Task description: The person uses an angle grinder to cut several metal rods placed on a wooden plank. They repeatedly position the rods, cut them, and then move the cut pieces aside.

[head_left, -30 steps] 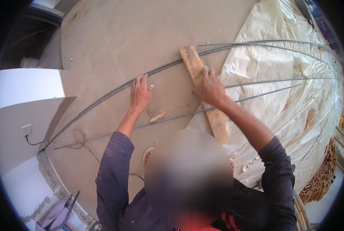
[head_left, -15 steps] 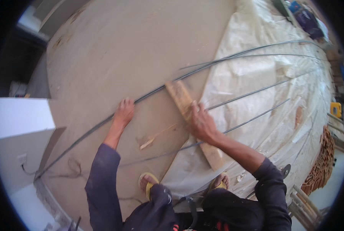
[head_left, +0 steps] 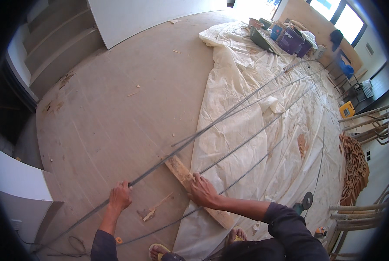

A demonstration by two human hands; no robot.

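Observation:
A bundle of long, thin grey metal rods [head_left: 220, 119] runs diagonally from lower left to upper right across the floor and a plastic sheet. My left hand [head_left: 120, 195] is closed around the bundle, left of a wooden plank [head_left: 220, 217]. The plank lies crosswise, its far end at the bundle. My right hand [head_left: 203, 191] grips the plank's middle, fingers curled over its edge. A separate metal rod [head_left: 246, 140] reaches the plank by these fingertips; whether they touch it is unclear. Nearer me, another rod [head_left: 246, 171] crosses the plank.
Creased plastic sheeting [head_left: 233, 95] covers the floor on the right. An angle grinder [head_left: 305, 202] lies right of my right forearm. Buckets [head_left: 292, 41] stand at the far right, a pile of brown pieces [head_left: 355, 174] at the right wall. Steps [head_left: 64, 48] rise at upper left.
The view has swung upward, bringing the window, buckets and grinder into sight. My left hand now shows wrapped around the rod bundle. My right hand stays on the plank.

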